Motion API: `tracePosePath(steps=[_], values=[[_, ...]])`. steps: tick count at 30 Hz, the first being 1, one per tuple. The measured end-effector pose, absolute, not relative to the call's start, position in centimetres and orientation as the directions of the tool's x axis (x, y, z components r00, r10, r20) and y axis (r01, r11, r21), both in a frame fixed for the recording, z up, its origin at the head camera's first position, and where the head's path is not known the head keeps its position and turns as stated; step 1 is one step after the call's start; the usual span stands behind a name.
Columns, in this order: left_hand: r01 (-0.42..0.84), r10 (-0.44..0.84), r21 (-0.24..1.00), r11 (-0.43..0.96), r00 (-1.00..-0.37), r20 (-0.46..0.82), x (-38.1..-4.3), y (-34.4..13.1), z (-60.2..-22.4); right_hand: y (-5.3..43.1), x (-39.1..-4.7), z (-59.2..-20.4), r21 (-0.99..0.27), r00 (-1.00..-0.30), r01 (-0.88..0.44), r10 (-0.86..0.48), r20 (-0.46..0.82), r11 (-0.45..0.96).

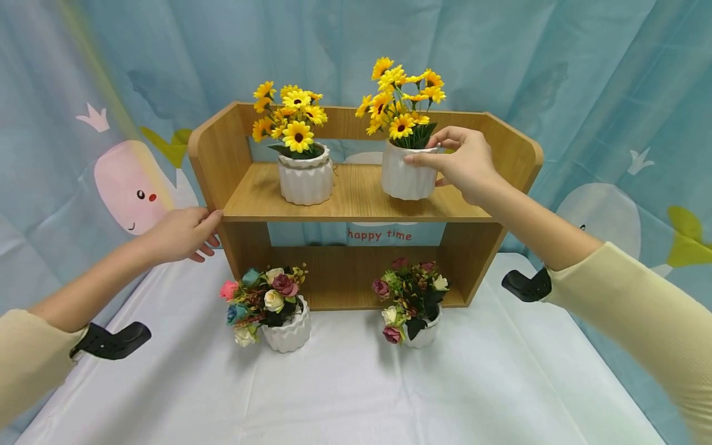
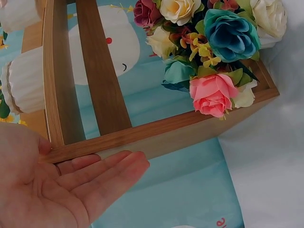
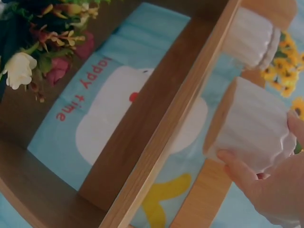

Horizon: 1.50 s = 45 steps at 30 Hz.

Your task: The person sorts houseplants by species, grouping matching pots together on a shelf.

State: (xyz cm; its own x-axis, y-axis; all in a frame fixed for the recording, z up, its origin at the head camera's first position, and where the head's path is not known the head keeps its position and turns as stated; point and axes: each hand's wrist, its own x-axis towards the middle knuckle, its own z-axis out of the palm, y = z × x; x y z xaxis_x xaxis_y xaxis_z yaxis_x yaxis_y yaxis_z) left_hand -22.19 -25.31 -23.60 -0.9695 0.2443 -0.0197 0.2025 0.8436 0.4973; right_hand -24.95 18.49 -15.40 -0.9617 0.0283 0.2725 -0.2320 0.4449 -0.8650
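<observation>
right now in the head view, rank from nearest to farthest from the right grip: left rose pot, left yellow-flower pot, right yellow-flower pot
1. Right yellow-flower pot: held in the right grip.
2. Left yellow-flower pot: left part of the upper shelf.
3. Left rose pot: lower, front left, on the white cloth.

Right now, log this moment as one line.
right hand: grips right yellow-flower pot; left hand: touches wooden shelf at left; left yellow-flower pot: on upper board

Two sunflower pots (image 1: 305,179) (image 1: 403,176), two rose pots (image 1: 289,330) (image 1: 424,335), one shelf (image 1: 356,188)
</observation>
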Motion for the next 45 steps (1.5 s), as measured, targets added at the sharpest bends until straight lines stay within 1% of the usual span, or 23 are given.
tracePosePath(steps=[8, 16, 21, 28, 38, 45], values=[[0.193, 0.234, 0.491, 0.849, -0.972, -0.022, -22.0, -25.2, -23.5, 18.2, -26.9, -15.9, -0.879, -0.961, -0.227, 0.049, 0.271, 0.419], [0.201, 0.233, 0.496, 0.845, -0.972, -0.004, -21.9, -25.2, -23.8, 17.8, -28.1, -16.5, -0.891, -0.968, -0.18, 0.084, 0.235, 0.418], [0.208, 0.238, 0.496, 0.843, -0.971, 0.002, -22.0, -25.2, -24.0, 18.1, -28.3, -17.0, -0.885, -0.966, -0.187, 0.084, 0.245, 0.427], [0.205, 0.233, 0.504, 0.839, -0.973, 0.007, -22.1, -25.3, -24.0, 18.7, -28.4, -18.0, -0.869, -0.97, -0.198, 0.034, 0.239, 0.454], [0.2, 0.218, 0.525, 0.827, -0.975, 0.027, -22.0, -25.2, -24.2, 19.2, -28.2, -18.5, -0.833, -0.964, -0.24, -0.02, 0.265, 0.498], [0.162, 0.134, 0.497, 0.852, -0.987, 0.091, -21.6, -25.0, -24.3, 19.6, -27.4, -18.2, -0.807, -0.96, -0.252, -0.029, 0.28, 0.535]])
